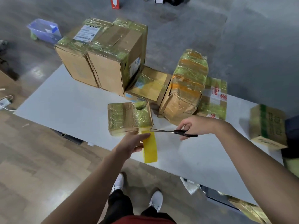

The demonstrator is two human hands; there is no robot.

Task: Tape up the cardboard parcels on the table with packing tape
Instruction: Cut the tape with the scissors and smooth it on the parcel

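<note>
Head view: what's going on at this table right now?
A person is taping the small parcel at the table's near edge. The left grip holds the yellow tape running off the parcel. The right grip holds black scissors, blades at the tape beside the parcel's corner; whether it is cut I cannot tell. Other taped parcels stand behind.

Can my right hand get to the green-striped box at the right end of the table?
Probably yes: only bare table lies between the right hand and the green-striped box. But it grips the scissors, their blades at the yellow tape the left hand holds, so grasping the box would be awkward.
</note>
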